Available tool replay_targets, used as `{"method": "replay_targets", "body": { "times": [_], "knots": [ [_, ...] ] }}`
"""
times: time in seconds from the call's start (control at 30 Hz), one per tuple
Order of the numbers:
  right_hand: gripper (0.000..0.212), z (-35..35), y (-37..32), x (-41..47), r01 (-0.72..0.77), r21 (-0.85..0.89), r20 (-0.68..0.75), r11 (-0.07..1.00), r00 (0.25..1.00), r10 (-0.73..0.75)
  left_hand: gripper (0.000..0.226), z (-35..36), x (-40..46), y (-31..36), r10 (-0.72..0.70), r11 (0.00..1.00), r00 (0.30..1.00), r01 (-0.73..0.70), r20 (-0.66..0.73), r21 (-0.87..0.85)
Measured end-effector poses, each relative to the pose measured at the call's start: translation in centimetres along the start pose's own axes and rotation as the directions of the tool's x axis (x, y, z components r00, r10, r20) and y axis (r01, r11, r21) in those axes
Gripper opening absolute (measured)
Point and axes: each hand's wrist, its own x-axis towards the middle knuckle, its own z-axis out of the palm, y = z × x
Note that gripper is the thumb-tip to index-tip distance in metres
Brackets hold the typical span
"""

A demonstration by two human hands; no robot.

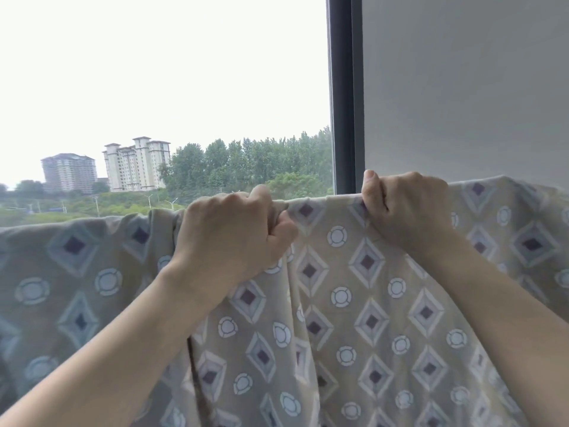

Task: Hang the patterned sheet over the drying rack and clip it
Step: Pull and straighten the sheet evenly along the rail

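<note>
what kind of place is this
Probably a high-floor flat or balcony by a window: the window frame, tower blocks beyond the treetops, and both hands gripping a patterned sheet.

Matt, soft cloth patterned sheet (354,303)

The beige sheet (354,303) bears purple-centred diamonds and pale ringed circles, beside a dark window frame (341,94).

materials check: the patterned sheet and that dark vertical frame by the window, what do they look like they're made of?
Patterned sheet: looks like thin woven fabric, probably cotton or a blend, matte; it folds softly and bunches where the left hand and right hand grip its top edge.
Window frame: looks like dark painted or coated metal, possibly aluminium; straight crisp edges and a smooth, slightly satin face. Plastic can't be ruled out.
</note>
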Motion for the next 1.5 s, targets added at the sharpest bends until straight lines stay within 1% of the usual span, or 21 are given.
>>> {"method": "replay_targets", "body": {
  "times": [0.1,0.17,0.3,0.37,0.47,0.53,0.6,0.7,0.77,0.8,0.9,0.97,1.0,1.03,1.1,1.17,1.2,1.27,1.37,1.43,1.5],
  "knots": [
    [0.056,0.3,-0.5,0.0,-0.022,-0.006,-0.012,1.0,1.0,0.022,0.038,-0.5,-0.3,-1.6,-0.061,0.998,0.997,0.06,0.042,0.005],
    [0.054,0.5,-0.6,0.0,-0.038,-0.013,-0.03,0.999,0.999,0.037,0.038,-0.5,-0.1,-1.3,-0.048,0.998,0.998,0.049,0.034,-0.028],
    [0.053,0.7,-0.6,-0.1,-0.077,-0.011,-0.011,0.997,0.997,0.077,0.032,0.5,1.1,2.0,0.147,0.979,0.989,-0.149,-0.023,-0.14],
    [0.053,0.6,-0.5,0.0,-0.095,-0.009,0.016,0.995,0.995,0.095,0.034,1.1,2.0,3.3,0.197,0.974,0.98,-0.197,-0.009,-0.114],
    [0.052,0.6,-0.3,0.1,-0.086,-0.018,0.061,0.996,0.994,0.087,0.043,1.4,2.2,1.8,0.176,0.982,0.983,-0.173,0.044,-0.082],
    [0.051,0.6,-0.2,0.1,-0.068,-0.027,0.053,0.997,0.996,0.069,0.05,0.9,1.5,-0.5,0.147,0.987,0.986,-0.142,0.079,-0.072],
    [0.055,0.8,-0.2,0.1,-0.063,-0.038,0.052,0.997,0.997,0.065,0.055,0.3,0.7,-2.5,0.097,0.995,0.99,-0.093,0.105,-0.043],
    [0.057,0.8,-0.8,0.4,-0.046,-0.021,0.146,0.999,0.988,0.048,0.06,-0.3,0.5,-3.3,0.047,0.999,0.989,-0.044,0.137,-0.026],
    [0.055,0.2,-0.5,0.7,-0.028,0.019,0.208,0.999,0.978,0.023,0.054,-0.3,1.0,-2.1,0.063,0.996,0.99,-0.056,0.126,-0.065],
    [0.054,-0.1,0.1,0.7,-0.028,0.041,0.217,0.999,0.976,0.018,0.048,-0.2,1.4,-1.0,0.099,0.991,0.989,-0.087,0.109,-0.102],
    [0.05,-0.7,3.8,0.4,-0.037,0.051,0.183,0.998,0.983,0.027,0.028,0.4,2.6,2.5,0.202,0.958,0.979,-0.193,0.021,-0.213],
    [0.047,-0.8,7.4,0.1,-0.098,-0.037,0.159,0.994,0.982,0.103,0.023,0.9,3.8,3.8,0.195,0.94,0.981,-0.186,0.003,-0.287],
    [0.048,-0.9,9.1,0.0,-0.152,-0.075,0.167,0.985,0.972,0.163,0.022,1.1,4.3,4.1,0.179,0.931,0.983,-0.159,0.03,-0.328],
    [0.05,-0.9,10.7,-0.2,-0.197,-0.119,0.186,0.973,0.958,0.217,0.022,1.0,4.9,4.4,0.164,0.922,0.983,-0.126,0.076,-0.365],
    [0.053,-0.9,13.0,-0.4,-0.233,-0.167,0.218,0.958,0.939,0.267,0.02,0.5,5.9,4.6,0.161,0.908,0.965,-0.062,0.207,-0.415],
    [0.047,-1.1,13.9,-0.3,-0.24,-0.142,0.235,0.96,0.934,0.268,0.021,0.0,6.7,5.2,0.164,0.904,0.939,-0.02,0.301,-0.428],
    [0.046,-1.2,14.1,-0.1,-0.237,-0.115,0.238,0.965,0.936,0.259,0.021,-0.1,7.0,5.9,0.163,0.906,0.939,-0.02,0.304,-0.423],
    [0.048,-1.5,14.4,0.4,-0.252,-0.062,0.246,0.966,0.934,0.259,0.018,0.0,7.6,7.6,0.153,0.916,0.963,-0.053,0.224,-0.397],
    [0.055,-2.5,15.7,1.3,-0.394,0.052,0.284,0.918,0.887,0.365,0.014,0.6,8.7,9.9,0.097,0.92,0.989,-0.045,0.115,-0.389],
    [0.061,-3.4,17.5,1.8,-0.5,0.015,0.258,0.866,0.839,0.479,0.014,0.7,9.6,11.0,0.063,0.919,0.995,-0.025,0.082,-0.395],
    [0.066,-3.9,19.5,1.9,-0.584,-0.116,0.237,0.804,0.769,0.593,0.01,0.8,10.6,12.2,0.061,0.916,0.996,-0.03,0.065,-0.401]
  ]
}}
